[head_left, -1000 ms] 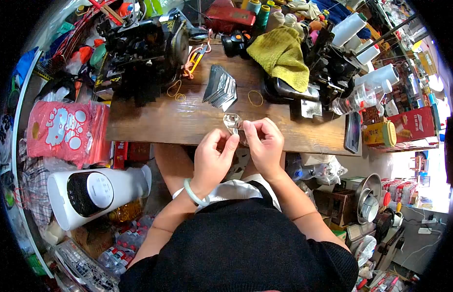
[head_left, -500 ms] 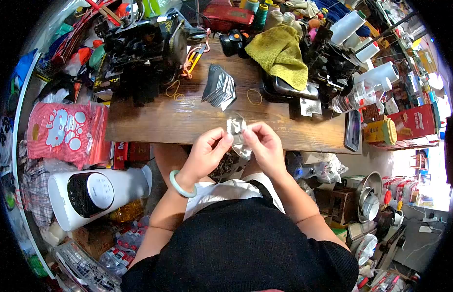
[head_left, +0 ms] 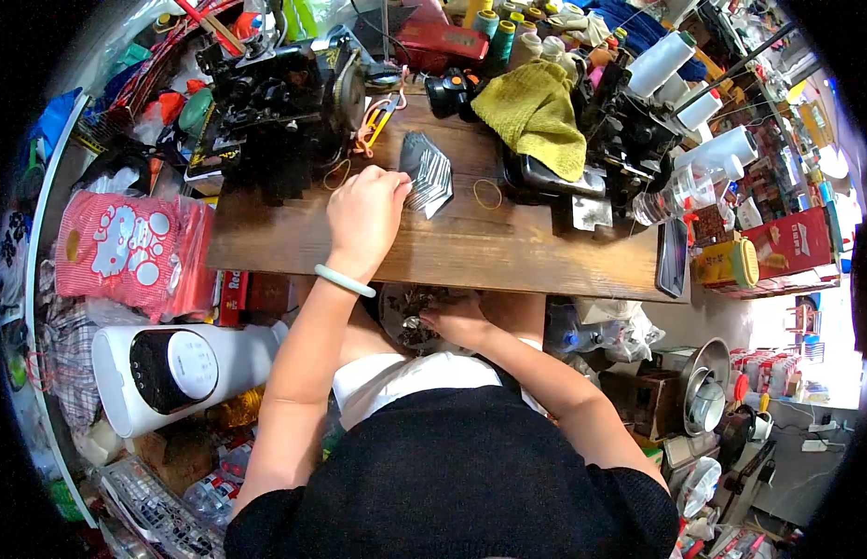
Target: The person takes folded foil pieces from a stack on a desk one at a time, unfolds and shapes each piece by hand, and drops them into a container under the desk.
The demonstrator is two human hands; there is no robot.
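My left hand point(head_left: 366, 216), with a pale green bangle point(head_left: 345, 279) at its wrist, reaches over the wooden table. Its thumb and fingers are pinched together at the left edge of a fanned stack of small dark, white-striped packets point(head_left: 430, 177). What lies in the pinch is too small to make out. Below the table edge, my right hand point(head_left: 459, 321) is down in a round container point(head_left: 389, 312) of small dark bits between my legs. A shiny silvery piece point(head_left: 412, 322) shows by its fingertips. Those fingers look closed and are partly hidden among the bits.
Rubber bands point(head_left: 487, 194) lie on the wooden table point(head_left: 545, 247). Orange-handled snips point(head_left: 379, 121) lie behind the left hand. A black sewing machine point(head_left: 275, 112) stands left, another machine point(head_left: 629, 130) right, beside a yellow-green cloth point(head_left: 536, 112). A phone point(head_left: 673, 259) lies at the right edge.
My hands have parted from the shiny clear piece they held together at the table's front edge. The left moved up to the packets; the right dropped into the container.
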